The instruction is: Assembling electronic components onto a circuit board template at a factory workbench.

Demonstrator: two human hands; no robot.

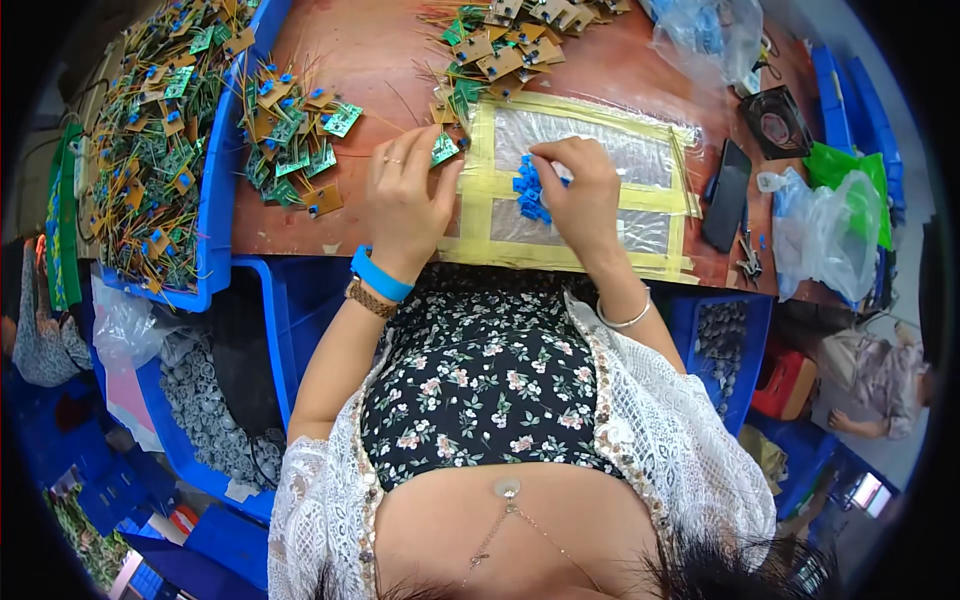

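Note:
My left hand (408, 195) holds a small green circuit board (443, 150) between thumb and forefinger, at the left edge of a yellow-taped work area (478, 215). My right hand (582, 190) is at a small heap of blue plastic connectors (530, 192) on that area. Its thumb and forefinger are pinched together beside the heap; what lies between the tips is too small to make out. Left of my left hand lies a loose group of wired circuit boards (290, 150). Farther off, beyond the taped area, is another pile of boards (500, 60), mostly brown side up.
A blue bin (222, 190) full of wired boards stands on the left. To the right lie a dark phone (727, 195), a black fan (775, 122), small scissors-like metal tools (748, 255) and plastic bags (825, 235). Blue crates (285, 320) with grey parts sit below the table edge.

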